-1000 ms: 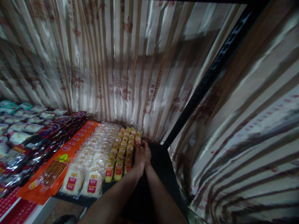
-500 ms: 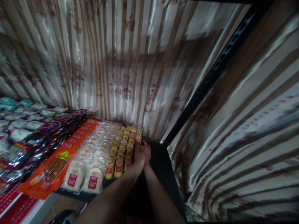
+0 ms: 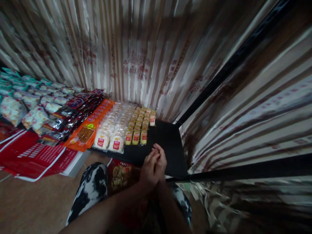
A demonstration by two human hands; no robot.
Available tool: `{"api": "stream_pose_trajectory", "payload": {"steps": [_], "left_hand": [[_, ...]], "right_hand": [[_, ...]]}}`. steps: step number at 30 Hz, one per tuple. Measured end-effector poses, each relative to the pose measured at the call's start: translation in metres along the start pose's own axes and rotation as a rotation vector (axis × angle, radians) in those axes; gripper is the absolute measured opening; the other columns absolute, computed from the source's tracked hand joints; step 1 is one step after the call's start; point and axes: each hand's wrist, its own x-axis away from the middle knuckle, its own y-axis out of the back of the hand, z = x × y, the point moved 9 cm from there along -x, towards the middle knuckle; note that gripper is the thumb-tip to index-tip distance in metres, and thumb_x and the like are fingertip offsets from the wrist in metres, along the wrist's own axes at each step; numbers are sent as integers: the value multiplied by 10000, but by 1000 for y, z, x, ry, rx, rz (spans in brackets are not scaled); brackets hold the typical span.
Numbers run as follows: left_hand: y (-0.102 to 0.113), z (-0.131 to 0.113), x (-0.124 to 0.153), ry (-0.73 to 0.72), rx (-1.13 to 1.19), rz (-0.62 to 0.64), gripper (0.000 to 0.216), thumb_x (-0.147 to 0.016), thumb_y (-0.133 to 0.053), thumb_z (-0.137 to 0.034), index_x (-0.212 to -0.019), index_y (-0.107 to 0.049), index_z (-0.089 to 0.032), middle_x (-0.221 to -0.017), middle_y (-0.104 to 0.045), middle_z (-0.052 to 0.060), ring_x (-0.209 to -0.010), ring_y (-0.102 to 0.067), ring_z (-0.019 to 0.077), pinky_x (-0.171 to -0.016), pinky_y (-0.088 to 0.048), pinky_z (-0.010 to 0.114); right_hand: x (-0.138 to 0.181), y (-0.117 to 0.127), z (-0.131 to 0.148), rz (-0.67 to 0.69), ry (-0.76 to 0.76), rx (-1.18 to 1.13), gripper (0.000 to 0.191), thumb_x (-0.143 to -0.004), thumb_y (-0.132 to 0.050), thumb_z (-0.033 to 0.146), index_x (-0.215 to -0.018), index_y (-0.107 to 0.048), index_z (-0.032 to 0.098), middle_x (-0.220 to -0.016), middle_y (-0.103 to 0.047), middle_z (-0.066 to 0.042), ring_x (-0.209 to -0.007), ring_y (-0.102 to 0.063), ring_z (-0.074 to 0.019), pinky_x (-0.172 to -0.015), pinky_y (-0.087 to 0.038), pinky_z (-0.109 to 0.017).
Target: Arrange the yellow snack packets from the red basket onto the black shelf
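Note:
My left hand [image 3: 149,166] and my right hand [image 3: 161,161] are close together and touching, above the front of a black shelf [image 3: 168,136]. Their fingers are loosely bent and overlap, and I see no object in them. Ahead of them stand rows of small yellow snack packs [image 3: 136,138] with red labels. One yellow pack [image 3: 152,121] sits alone at the back of the rightmost row. Below the shelf, left of my hands, a red basket [image 3: 110,164] holds more yellow packs [image 3: 119,177], partly in shadow.
Left of the yellow packs are round white packaged snacks [image 3: 116,143], an orange bag of sticks [image 3: 85,135], dark shiny packets [image 3: 80,107] and white-green bags [image 3: 14,109]. A red bag [image 3: 48,156] lies at lower left. A black post [image 3: 207,94] and striped sheeting [image 3: 138,61] border the shelf.
Both hands have drawn back from the right end of the yellow packs toward the shelf's front edge. A single pack now shows where they were. The view has tilted down, revealing the basket and my knees.

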Motion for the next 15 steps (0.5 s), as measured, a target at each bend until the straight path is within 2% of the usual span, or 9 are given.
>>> {"api": "stream_pose_trajectory", "payload": {"steps": [3,5,7,11,13,15], "left_hand": [[18,12,60,62,-14,55,383,-880,-354,-310,-1208,-490,-166,-1319,-449,113,-1232,-394,205,-1035,-356,408],[25,35,90,136,-45,96,366,-876,-361,-326,-1160,-529,-168,-1293,-474,120,-1209,-422,212,-1025,-363,416],[26,65,111,226,-61,169,362,-886,-304,-281,-1141,-542,-182,-1238,-527,103,-1173,-461,194,-1016,-372,402],[35,136,134,571,-234,267,388,-801,-373,-158,-1157,-527,-142,-1162,-584,114,-1117,-507,208,-993,-371,366],[41,156,131,612,-367,292,439,-771,-377,-113,-1191,-502,-90,-1210,-548,144,-1168,-462,221,-1026,-317,347],[44,168,121,580,-500,342,476,-768,-347,-81,-1227,-469,-50,-1280,-480,177,-1241,-378,245,-1063,-238,372]], "right_hand": [[59,-7,-10,18,-15,36,339,-723,-419,281,-990,-620,228,-1028,-627,-53,-1001,-539,-210,-930,-387,-355],[90,-18,-27,100,-58,131,322,-687,-426,234,-911,-657,250,-981,-656,-33,-981,-553,-212,-940,-380,-353],[112,-30,-51,222,-135,234,353,-668,-432,179,-919,-668,254,-1006,-664,-34,-974,-574,-212,-922,-395,-341],[132,-50,-88,499,-210,525,370,-729,-450,157,-1048,-634,189,-1070,-654,-92,-993,-594,-215,-898,-409,-316],[132,-60,-96,604,-181,621,377,-774,-415,155,-1102,-602,157,-1114,-634,-106,-1030,-581,-200,-918,-394,-300],[129,-71,-103,663,-165,679,376,-787,-404,143,-1114,-589,137,-1139,-619,-118,-1058,-566,-195,-931,-381,-292]]}}
